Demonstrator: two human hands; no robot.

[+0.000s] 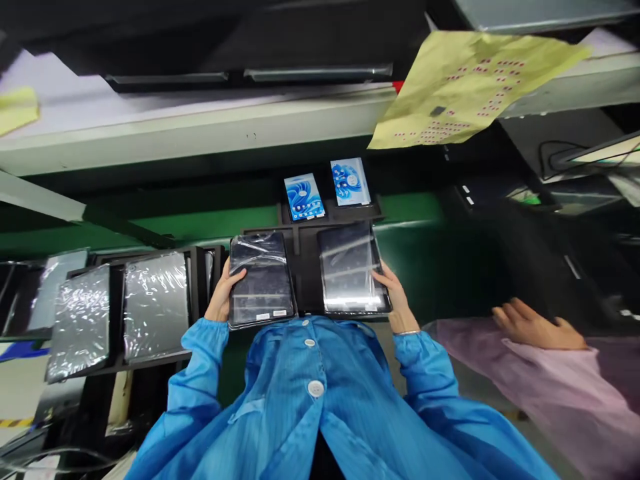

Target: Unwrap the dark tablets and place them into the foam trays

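Observation:
My left hand [225, 291] grips the outer left edge of a dark tablet [261, 283] in clear film, thumb over its face. At the other side my right hand [393, 290] holds a second film-wrapped tablet [350, 287] by its right edge, thumb on the screen. Both tablets lie side by side over a black tray [306, 267], close to my body, with small white labels along their near edges. Beyond them two lit tablets, one on the left [304, 198] and one on the right [350, 182], show blue and white screens. My fingers underneath are hidden.
Wrapped grey tablets [156, 303] sit in black trays to my left. A co-worker's hand [537, 327] in a pink sleeve reaches in from the right, above the green bench [420, 267]. A white shelf edge [225, 123] crosses ahead, with a yellow sheet [465, 90] hanging off it.

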